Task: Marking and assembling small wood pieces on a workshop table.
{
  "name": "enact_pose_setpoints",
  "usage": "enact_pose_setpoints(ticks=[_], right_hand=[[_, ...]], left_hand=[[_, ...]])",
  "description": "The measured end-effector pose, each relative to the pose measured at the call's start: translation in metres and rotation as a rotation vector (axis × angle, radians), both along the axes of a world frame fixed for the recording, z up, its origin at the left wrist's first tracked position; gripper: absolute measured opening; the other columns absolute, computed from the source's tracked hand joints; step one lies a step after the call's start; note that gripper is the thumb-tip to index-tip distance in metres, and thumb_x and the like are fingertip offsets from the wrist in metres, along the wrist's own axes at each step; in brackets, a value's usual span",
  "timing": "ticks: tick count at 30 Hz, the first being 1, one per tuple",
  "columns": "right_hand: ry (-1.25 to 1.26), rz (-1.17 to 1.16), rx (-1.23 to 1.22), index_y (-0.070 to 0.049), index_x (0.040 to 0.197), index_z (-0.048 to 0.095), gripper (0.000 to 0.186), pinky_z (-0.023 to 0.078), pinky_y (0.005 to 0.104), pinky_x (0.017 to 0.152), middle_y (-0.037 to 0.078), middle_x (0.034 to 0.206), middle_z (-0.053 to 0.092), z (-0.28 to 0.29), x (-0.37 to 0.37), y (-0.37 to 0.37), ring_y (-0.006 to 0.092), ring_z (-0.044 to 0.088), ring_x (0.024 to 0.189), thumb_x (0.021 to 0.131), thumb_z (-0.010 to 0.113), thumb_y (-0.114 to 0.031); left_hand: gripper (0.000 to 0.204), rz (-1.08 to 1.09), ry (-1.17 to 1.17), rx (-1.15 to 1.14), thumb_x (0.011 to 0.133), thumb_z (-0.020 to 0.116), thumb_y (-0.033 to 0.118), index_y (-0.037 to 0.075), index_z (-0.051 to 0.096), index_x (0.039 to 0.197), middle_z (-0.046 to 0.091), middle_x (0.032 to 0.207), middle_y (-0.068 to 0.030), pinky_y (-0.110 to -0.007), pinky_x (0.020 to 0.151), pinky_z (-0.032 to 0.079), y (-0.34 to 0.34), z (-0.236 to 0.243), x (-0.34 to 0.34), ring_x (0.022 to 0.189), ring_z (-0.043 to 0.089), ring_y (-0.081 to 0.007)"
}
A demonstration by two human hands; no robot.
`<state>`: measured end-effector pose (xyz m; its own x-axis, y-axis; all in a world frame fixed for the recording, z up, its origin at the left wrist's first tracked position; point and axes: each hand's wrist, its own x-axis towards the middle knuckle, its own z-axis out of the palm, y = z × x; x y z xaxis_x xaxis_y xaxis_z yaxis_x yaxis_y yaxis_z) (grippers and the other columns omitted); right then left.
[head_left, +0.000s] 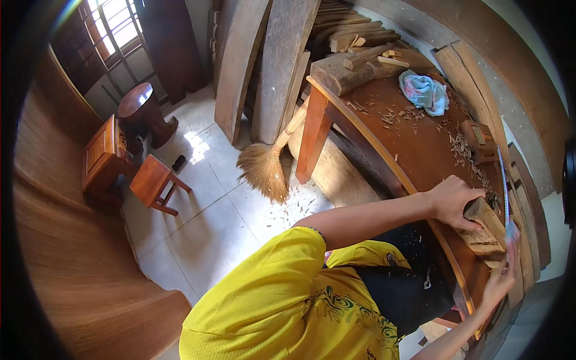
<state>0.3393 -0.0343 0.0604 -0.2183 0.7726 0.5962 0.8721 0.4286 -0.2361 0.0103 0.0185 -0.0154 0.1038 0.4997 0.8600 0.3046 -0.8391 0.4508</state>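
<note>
A thick wooden block (485,231) with rough, chipped faces lies on the brown wooden table near its front edge. My left hand (453,203) is wrapped over the block's left end, thumb and fingers gripping it. At the block's far right end is my right hand (506,270), its fingers closed on a narrow white measuring strip with markings (504,186). That strip runs along the far side of the table, past the block. The fingertips there are slightly blurred. A brown wooden hand plane (479,141) rests beside the strip's other end.
Curly shavings (461,150) litter the table (378,123), where a light blue cloth (423,92) lies crumpled. Wood pieces (342,72) sit at its left end. Long planks (285,66) lean behind. A straw broom (267,168), a small stool (157,183) and a wooden cabinet (101,153) stand on the left.
</note>
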Motion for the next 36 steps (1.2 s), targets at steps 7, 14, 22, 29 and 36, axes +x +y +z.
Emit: enact_pose_setpoints(ticks=[7, 14, 22, 29, 36], right_hand=[[-0.16, 0.272, 0.013, 0.005, 0.142, 0.064, 0.039, 0.043, 0.0463, 0.118, 0.02, 0.149, 0.063, 0.001, -0.057, -0.014, 0.0373, 0.058, 0.141, 0.109, 0.045, -0.007], [-0.076, -0.083, -0.035, 0.004, 0.147, 0.061, 0.041, 0.041, 0.0416, 0.119, 0.019, 0.152, 0.062, 0.016, 0.075, 0.014, 0.031, 0.058, 0.142, 0.11, 0.045, -0.005], [-0.112, 0.245, -0.001, 0.005, 0.138, 0.067, 0.038, 0.044, 0.0454, 0.118, 0.021, 0.143, 0.068, 0.017, -0.064, -0.035, 0.0382, 0.061, 0.138, 0.106, 0.047, -0.003], [-0.144, 0.184, -0.149, -0.002, 0.154, 0.05, 0.065, 0.035, 0.0471, 0.125, 0.017, 0.16, 0.052, 0.032, -0.073, -0.002, 0.0362, 0.047, 0.149, 0.094, 0.073, -0.009], [-0.175, 0.176, -0.103, -0.005, 0.15, 0.052, 0.08, 0.036, 0.0462, 0.124, 0.016, 0.158, 0.052, 0.011, -0.063, 0.023, 0.0363, 0.048, 0.147, 0.078, 0.086, 0.002]], left_hand=[[0.057, 0.018, -0.013, 0.035, 0.078, 0.086, 0.059, 0.012, 0.063, 0.1, 0.069, 0.071, -0.0145, -0.049, 0.061, 0.051, 0.0, 0.0, 0.001, 0.07, 0.068, -0.0419], [0.057, -0.004, -0.003, -0.006, 0.078, 0.085, 0.059, 0.012, 0.061, 0.098, 0.07, 0.073, -0.0143, -0.05, 0.062, 0.052, -0.002, 0.004, -0.001, 0.073, 0.069, -0.042], [0.056, 0.009, 0.016, -0.037, 0.083, 0.083, 0.061, 0.012, 0.063, 0.104, 0.07, 0.074, -0.0165, -0.051, 0.063, 0.053, -0.004, 0.003, -0.005, 0.074, 0.07, -0.0426], [0.063, 0.01, 0.077, -0.362, 0.084, 0.083, 0.058, 0.008, 0.062, 0.115, 0.074, 0.09, -0.021, -0.049, 0.075, 0.056, 0.0, 0.018, -0.014, 0.087, 0.072, -0.0434], [0.05, 0.455, -0.231, 0.333, 0.09, 0.083, 0.018, 0.002, 0.056, 0.13, 0.071, 0.118, -0.0176, -0.04, 0.098, 0.053, -0.043, 0.039, -0.139, 0.109, 0.068, -0.0273]])
